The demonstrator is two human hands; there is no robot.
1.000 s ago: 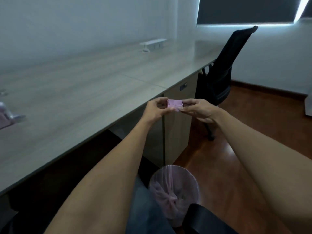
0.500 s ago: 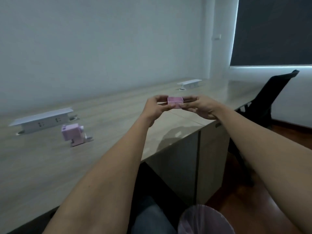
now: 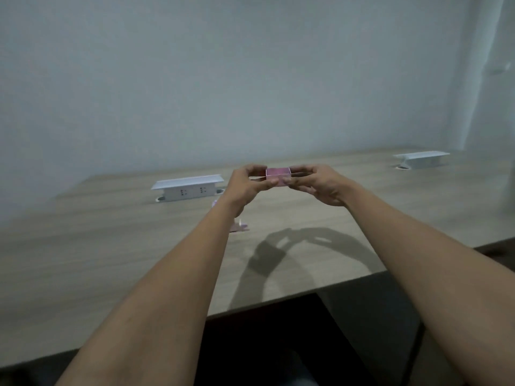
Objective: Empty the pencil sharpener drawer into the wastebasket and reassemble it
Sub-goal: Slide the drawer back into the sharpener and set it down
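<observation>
We count two bare hands, the left hand [image 3: 245, 185] and the right hand [image 3: 320, 185], raised over the desk. Between them we see one small pink open-topped plastic drawer [image 3: 277, 178]. On the one long light wood-grain desk [image 3: 111, 246] we count two white raised socket boxes: the nearer socket box [image 3: 187, 188] on the left and the farther socket box [image 3: 421, 159] at the right. We also find one pink sharpener body [image 3: 239, 226], mostly hidden behind the left forearm, so only small parts of it show.
</observation>
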